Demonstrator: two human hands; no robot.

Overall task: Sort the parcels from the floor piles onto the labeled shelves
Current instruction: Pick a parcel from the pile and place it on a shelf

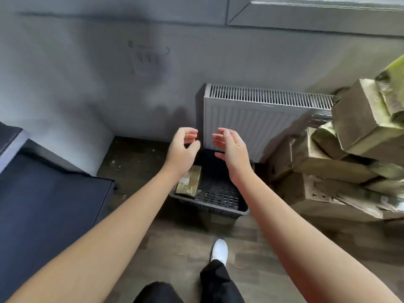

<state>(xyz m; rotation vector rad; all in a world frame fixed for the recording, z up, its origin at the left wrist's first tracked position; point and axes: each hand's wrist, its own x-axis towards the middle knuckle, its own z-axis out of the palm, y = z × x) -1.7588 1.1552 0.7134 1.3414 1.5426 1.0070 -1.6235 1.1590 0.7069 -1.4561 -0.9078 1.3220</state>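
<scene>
While the left hand [182, 149] and right hand [231, 152] are hovering empty, loosely curled, a parcel [189, 182] is lying at the left edge of the crate [218, 207] (under the left wrist).

One small flat parcel [189, 181] lies at the left side of a dark slotted crate [220, 207]. It has brownish wrap and a pale label on its upper face. One long edge rests against the crate's left wall, and it appears slightly tilted. To the right, a pile of parcels [323, 171] stands on the floor [175, 248] against the radiator [262, 119]: brown cardboard boxes and wrapped packets, stacked unevenly, several askew. The large box [358, 114] near the top sits tilted, one corner overhanging. Markings on the pile — blurred, not legible.
</scene>
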